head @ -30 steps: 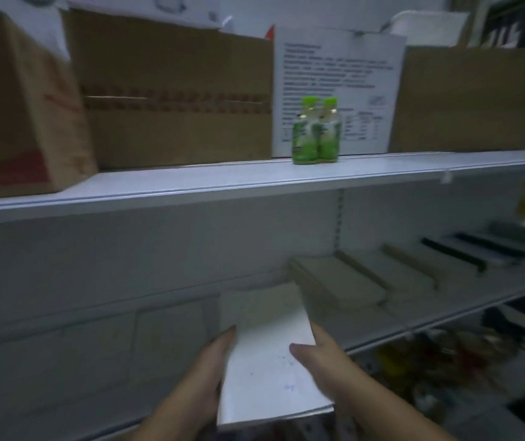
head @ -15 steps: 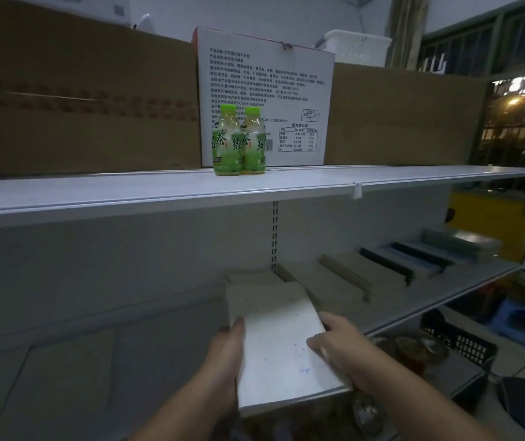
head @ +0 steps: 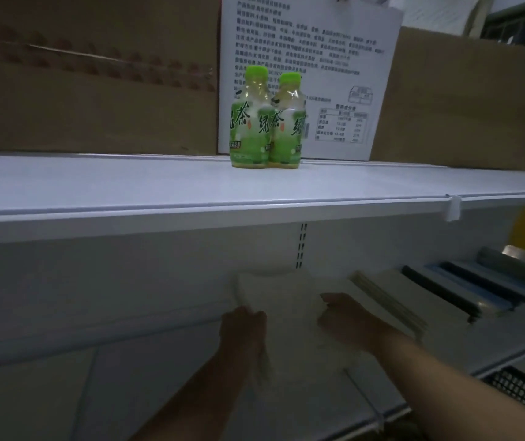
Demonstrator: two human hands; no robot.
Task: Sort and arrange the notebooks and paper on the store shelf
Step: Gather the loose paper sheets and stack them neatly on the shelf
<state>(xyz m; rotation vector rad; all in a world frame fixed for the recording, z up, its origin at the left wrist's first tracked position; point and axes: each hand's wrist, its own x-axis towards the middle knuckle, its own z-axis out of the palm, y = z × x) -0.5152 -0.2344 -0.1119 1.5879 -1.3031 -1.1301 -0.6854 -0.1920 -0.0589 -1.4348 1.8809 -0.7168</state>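
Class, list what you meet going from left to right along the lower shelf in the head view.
left hand → white paper stack → right hand → pale notebook stack → dark-spined notebooks

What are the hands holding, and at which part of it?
The left hand and right hand hold a white paper pad by its opposite side edges.

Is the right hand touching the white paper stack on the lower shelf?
Touching. The head view shows the right hand gripping the right edge of the paper stack, with no gap between them.
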